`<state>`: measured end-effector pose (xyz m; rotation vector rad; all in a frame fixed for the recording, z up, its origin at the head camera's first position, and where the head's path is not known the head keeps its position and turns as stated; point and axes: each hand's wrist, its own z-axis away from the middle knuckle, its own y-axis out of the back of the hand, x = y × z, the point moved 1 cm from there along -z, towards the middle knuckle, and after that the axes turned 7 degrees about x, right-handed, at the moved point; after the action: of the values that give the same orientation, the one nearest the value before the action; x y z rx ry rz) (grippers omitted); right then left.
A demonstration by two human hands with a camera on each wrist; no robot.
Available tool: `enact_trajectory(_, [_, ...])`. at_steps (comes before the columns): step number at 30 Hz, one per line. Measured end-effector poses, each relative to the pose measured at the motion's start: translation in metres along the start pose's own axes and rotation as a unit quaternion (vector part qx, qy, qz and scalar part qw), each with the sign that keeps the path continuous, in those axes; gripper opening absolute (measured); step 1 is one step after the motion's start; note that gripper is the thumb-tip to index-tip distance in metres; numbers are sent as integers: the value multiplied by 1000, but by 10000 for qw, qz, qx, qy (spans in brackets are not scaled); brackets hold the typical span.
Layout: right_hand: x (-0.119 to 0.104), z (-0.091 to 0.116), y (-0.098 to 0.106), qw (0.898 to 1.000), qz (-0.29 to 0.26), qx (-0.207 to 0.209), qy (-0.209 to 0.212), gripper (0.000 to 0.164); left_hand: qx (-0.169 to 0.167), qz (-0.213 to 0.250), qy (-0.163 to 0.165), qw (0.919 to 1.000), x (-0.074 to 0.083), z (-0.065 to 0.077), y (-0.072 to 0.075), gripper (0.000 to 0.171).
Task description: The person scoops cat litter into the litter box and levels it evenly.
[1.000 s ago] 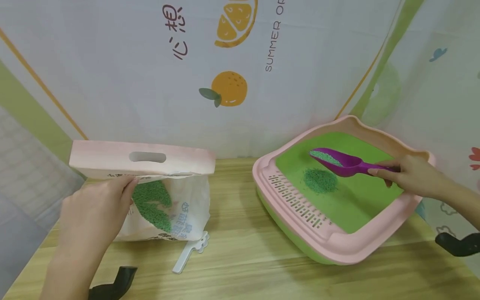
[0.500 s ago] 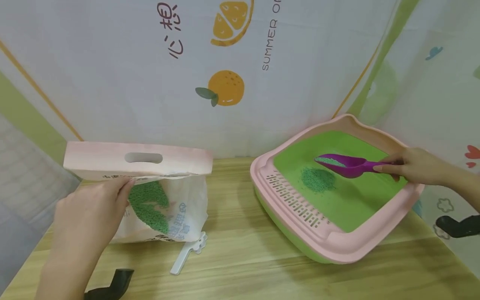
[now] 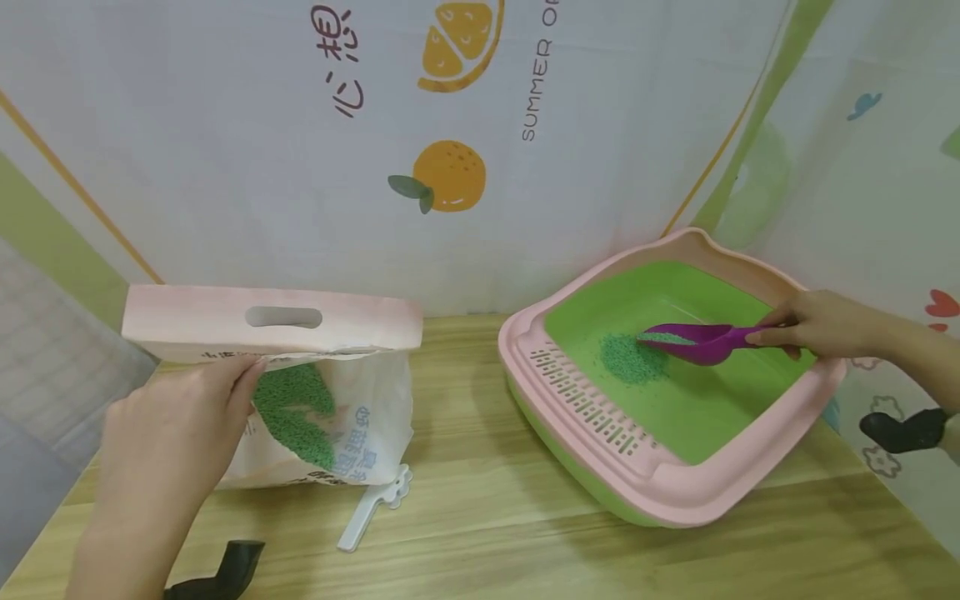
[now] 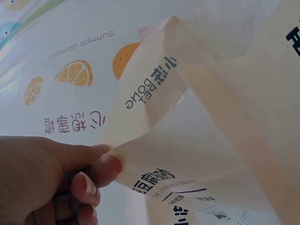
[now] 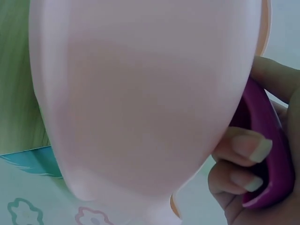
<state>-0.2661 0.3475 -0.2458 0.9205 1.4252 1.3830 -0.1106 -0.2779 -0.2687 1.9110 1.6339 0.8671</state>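
With thumb and fingers, my left hand [image 3: 176,421] pinches the edge of a cat litter bag [image 3: 375,417]. Green pellets show through the bag's clear window, and the left wrist view shows its mouth spread apart. My right hand [image 3: 817,325] grips the handle of a purple scoop [image 3: 705,343], fingers curled round it in the right wrist view. Some green pellets [image 3: 667,338] lie in the scoop, which is low inside the pink-rimmed green litter box [image 3: 675,492]. Its tip is over a small pile of pellets [image 3: 630,360] on the box floor.
A pale grey slotted litter scoop [image 3: 367,508] lies on the wooden table [image 3: 465,433] in front of the bag. A printed curtain [image 3: 570,200] hangs behind. The litter box's raised rim stands below my right wrist.
My right hand has lowered the purple scoop into the litter box, bringing its tip down to the pellet pile. My left hand keeps its pinch on the bag; the head view has shifted slightly.
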Motion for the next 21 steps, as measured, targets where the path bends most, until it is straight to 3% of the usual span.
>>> enact_trajectory(12, [-3, -8, -1, 9993, 47, -325, 203, 22, 36, 76, -26, 10000, 0, 0, -1, 24])
enact_trajectory(21, [-5, -14, 9, 9983, 102, -482, 326, 23, 200, 26, -109, 9997, 0, -1, -2, 22])
